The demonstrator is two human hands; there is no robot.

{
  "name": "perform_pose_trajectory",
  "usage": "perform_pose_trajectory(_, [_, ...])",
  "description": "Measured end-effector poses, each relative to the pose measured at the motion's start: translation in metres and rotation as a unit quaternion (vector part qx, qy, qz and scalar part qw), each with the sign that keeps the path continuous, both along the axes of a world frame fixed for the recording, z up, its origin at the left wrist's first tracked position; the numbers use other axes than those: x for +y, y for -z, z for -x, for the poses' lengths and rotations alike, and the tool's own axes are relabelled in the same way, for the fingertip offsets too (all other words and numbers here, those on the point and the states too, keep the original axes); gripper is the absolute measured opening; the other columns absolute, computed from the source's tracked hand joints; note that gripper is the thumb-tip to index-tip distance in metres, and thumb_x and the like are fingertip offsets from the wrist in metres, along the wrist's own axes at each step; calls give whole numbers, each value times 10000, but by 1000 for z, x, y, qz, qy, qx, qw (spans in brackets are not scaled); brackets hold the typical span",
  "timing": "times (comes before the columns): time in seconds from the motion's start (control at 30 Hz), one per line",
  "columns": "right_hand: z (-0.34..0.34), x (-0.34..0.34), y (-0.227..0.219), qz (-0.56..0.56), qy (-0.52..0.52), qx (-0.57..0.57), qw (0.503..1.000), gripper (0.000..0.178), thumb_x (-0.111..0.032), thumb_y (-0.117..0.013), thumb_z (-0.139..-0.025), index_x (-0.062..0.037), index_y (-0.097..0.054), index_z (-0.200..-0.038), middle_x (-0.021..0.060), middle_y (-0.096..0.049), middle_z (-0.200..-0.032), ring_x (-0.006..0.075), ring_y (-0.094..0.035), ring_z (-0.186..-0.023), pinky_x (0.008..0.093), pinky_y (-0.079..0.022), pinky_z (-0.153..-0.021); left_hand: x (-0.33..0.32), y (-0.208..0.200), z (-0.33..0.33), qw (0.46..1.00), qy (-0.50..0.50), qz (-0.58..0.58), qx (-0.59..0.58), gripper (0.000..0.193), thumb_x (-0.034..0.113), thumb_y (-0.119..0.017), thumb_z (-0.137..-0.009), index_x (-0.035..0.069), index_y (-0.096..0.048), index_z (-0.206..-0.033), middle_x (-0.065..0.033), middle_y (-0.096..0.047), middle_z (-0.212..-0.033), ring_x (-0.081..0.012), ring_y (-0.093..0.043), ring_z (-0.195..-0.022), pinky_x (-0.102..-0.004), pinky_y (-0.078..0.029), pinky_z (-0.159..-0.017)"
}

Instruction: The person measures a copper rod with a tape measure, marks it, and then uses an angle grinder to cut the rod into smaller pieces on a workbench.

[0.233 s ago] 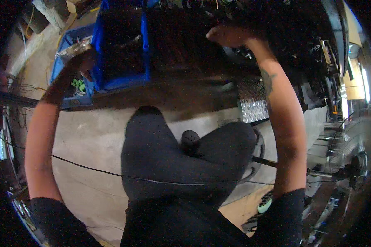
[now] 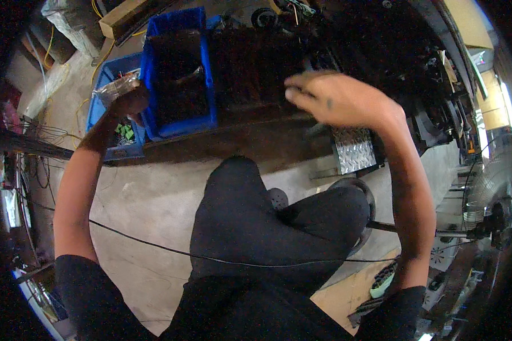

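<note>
At the left, my left hand point(image 2: 132, 103), dark in shadow, is over the light blue bin point(image 2: 115, 152). Its fingers are closed on a crinkled clear plastic bag point(image 2: 115, 90) by the bin's upper part. Small green pieces point(image 2: 125, 133) lie in that bin below the hand. My right hand point(image 2: 344, 99) hovers at the right over the dark bench, palm down and slightly blurred. Its thumb and forefinger come close together at the tips in a pinch; whatever may be between them is too small to make out.
A deeper blue bin point(image 2: 182, 129), dark inside, stands beside the light blue one. Dark machinery fills the upper right, with a diamond-plate metal piece point(image 2: 354, 154) below it. A black cable point(image 2: 222, 260) runs across my lap. A fan point(image 2: 495, 213) stands at the right.
My right hand has come nearer to me, out of the dark area over the bench. The left hand stays by the bin with the plastic bag. The whole view has shifted slightly.
</note>
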State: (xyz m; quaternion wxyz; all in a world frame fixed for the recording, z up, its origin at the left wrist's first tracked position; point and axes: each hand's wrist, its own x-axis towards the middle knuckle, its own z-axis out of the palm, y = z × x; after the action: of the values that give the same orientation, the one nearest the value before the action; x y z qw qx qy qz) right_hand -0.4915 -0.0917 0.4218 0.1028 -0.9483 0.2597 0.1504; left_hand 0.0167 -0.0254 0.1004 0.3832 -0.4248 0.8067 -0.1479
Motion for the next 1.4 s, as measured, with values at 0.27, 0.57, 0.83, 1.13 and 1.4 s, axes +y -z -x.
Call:
perform_pose_trajectory(0.27, [31,149,-19,-30,-162,-106,981,228,-211,-587,-1000,10,-645,-1018,178,-664,-963,347,-681,-925,444,-567,-803,20,-23,2,993,-105,1,62,721,716,-545,-846,38,-781,-915,-182,-724,-836,-317,-719,-826,-523,-572,-837])
perform_pose_trajectory(0.57, [51,242,45,-332,-243,-167,896,417,-156,-564,-992,57,-506,-1346,234,-590,-1237,380,-660,-1138,438,-554,-989,12,-44,21,942,-267,-17,205,513,493,-591,-939,8,-757,-943,-226,-733,-892,-382,-729,-826,-554,-586,-798])
perform_pose_trajectory(0.83, [11,268,155,-488,-285,-102,819,412,-114,-573,-1004,73,-469,-1356,271,-583,-1275,434,-647,-1191,460,-544,-1017,26,-99,30,926,-219,156,265,152,208,-630,-874,86,-694,-939,-164,-670,-895,-355,-667,-860,-507,-543,-774])
perform_pose_trajectory(1.13, [38,295,253,-473,-115,-180,855,234,-79,-507,-1022,71,-497,-1202,267,-597,-1120,444,-670,-1041,522,-530,-883,-53,-143,248,858,-176,163,454,257,288,-611,-1002,58,-717,-957,-222,-723,-957,-454,-698,-907,-553,-578,-799])
perform_pose_trajectory(1.4, [47,278,249,-471,-130,-184,853,182,-121,-477,-1042,22,-462,-1153,270,-600,-1083,468,-639,-1040,534,-501,-871,-64,-4,217,902,82,229,355,204,304,-682,-888,148,-735,-1009,-67,-702,-1135,-278,-651,-1106,-512,-554,-848])
